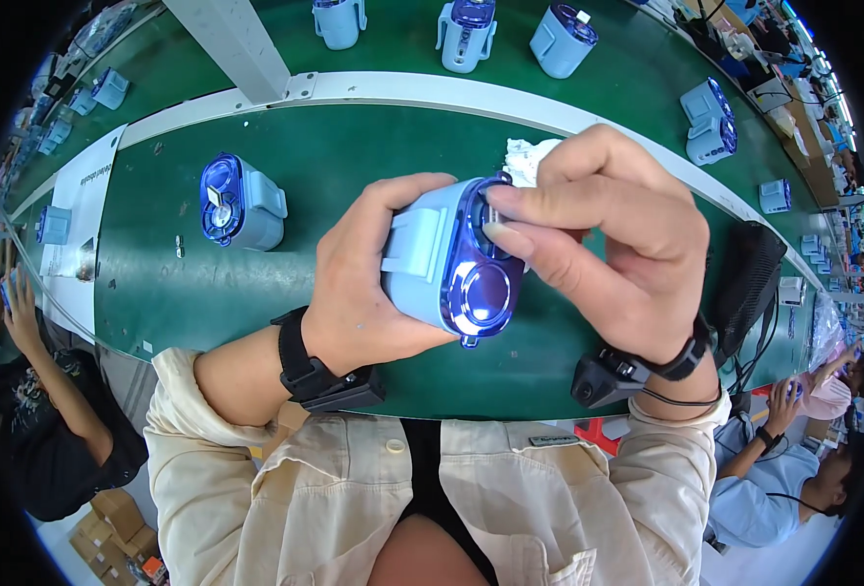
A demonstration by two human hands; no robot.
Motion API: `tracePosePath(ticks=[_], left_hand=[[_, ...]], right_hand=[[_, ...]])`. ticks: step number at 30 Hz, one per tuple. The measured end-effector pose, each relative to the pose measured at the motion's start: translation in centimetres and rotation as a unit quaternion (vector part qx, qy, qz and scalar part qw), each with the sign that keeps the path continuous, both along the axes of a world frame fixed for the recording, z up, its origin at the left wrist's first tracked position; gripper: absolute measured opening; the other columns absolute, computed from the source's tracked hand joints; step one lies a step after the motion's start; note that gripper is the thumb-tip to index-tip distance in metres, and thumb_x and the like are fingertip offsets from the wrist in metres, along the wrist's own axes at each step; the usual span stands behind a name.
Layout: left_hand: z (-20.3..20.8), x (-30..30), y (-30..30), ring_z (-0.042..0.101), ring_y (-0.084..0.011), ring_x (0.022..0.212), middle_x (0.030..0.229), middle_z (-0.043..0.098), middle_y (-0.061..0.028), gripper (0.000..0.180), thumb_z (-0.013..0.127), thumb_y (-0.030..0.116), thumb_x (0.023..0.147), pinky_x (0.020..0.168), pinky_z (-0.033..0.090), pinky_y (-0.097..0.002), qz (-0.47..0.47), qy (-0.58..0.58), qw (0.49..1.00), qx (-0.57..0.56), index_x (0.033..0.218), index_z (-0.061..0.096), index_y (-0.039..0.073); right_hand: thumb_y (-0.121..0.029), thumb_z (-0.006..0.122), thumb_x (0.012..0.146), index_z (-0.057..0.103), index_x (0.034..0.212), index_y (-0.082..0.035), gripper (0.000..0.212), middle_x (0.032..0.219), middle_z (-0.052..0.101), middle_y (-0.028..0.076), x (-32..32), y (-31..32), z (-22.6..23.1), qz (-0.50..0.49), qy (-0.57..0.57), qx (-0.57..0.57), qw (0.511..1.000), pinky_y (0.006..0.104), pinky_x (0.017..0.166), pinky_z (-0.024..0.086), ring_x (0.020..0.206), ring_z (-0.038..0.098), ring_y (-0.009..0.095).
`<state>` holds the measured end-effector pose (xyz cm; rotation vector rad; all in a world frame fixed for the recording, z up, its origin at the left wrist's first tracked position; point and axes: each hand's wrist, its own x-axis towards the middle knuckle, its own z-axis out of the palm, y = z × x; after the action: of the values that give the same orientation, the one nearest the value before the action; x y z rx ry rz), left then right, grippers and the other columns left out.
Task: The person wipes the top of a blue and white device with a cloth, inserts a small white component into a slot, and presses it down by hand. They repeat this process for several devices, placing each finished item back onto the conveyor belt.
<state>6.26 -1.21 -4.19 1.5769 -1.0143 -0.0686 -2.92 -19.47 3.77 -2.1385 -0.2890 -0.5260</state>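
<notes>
My left hand (358,259) is wrapped around a light blue plastic device (422,259) with a glossy violet-blue top, held tilted above the green table. A round shiny ring marks the near end of that top. At its far end, my right hand (598,230) pinches with thumb and index finger at a round recess. Something small and transparent shows between the fingertips, too covered to name. Left of my hands, a second device (266,210) of the same kind rests on the table, a small white tab standing on its violet-blue top.
A white rail (402,88) and a post (231,49) border the green table (354,146). Beyond stand several similar devices (564,39). White crumpled paper (526,159) lies behind my right hand, a black pouch (750,283) to the right. Co-workers (783,479) sit on both sides.
</notes>
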Motion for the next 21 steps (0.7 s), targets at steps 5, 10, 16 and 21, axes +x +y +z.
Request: tracePosePath(ticks=[5,10,16,21], left_hand=[[0.5,0.0,0.2,0.068,-0.0252,0.091,0.108,0.066,-0.012,0.079,0.092,0.028,0.058,0.078,0.055,-0.033,0.017,-0.016,1.0,-0.001,0.121,0.053,0.002],[0.7,0.2,0.7,0.067,-0.0228,0.096,0.112,0.064,-0.0126,0.077,0.091,0.022,0.06,0.082,0.053,-0.0329,-0.037,-0.029,0.999,0.02,0.122,0.05,0.003],[0.0,0.2,0.3,0.068,-0.0248,0.094,0.11,0.065,-0.0107,0.077,0.092,0.025,0.057,0.081,0.053,-0.0337,-0.025,0.007,1.0,0.014,0.121,0.053,0.004],[-0.4,0.1,0.1,0.067,-0.0252,0.096,0.111,0.065,-0.0108,0.077,0.092,0.025,0.057,0.082,0.053,-0.0337,-0.02,-0.005,1.0,0.013,0.121,0.053,0.005]], right_hand=[[0.002,0.077,0.073,0.073,0.096,-0.001,0.024,0.094,0.058,0.008,-0.5,0.9,0.3,-0.033,0.029,0.053,0.998,0.0267,0.071,0.043,0.082,0.054,0.016],[-0.004,0.076,0.077,0.069,0.094,-0.004,0.018,0.116,0.054,0.014,1.5,-0.9,-1.4,0.093,0.047,0.151,0.983,0.0319,0.088,0.042,0.103,0.052,0.02],[-0.012,0.068,0.087,0.063,0.104,-0.007,0.019,0.135,0.047,0.02,2.7,0.8,-4.6,0.189,0.098,0.451,0.867,0.0392,0.104,0.039,0.126,0.047,0.028],[-0.014,0.061,0.091,0.06,0.111,-0.006,0.022,0.139,0.045,0.023,2.6,1.3,-4.1,0.193,0.179,0.579,0.772,0.0425,0.108,0.037,0.13,0.045,0.032]])
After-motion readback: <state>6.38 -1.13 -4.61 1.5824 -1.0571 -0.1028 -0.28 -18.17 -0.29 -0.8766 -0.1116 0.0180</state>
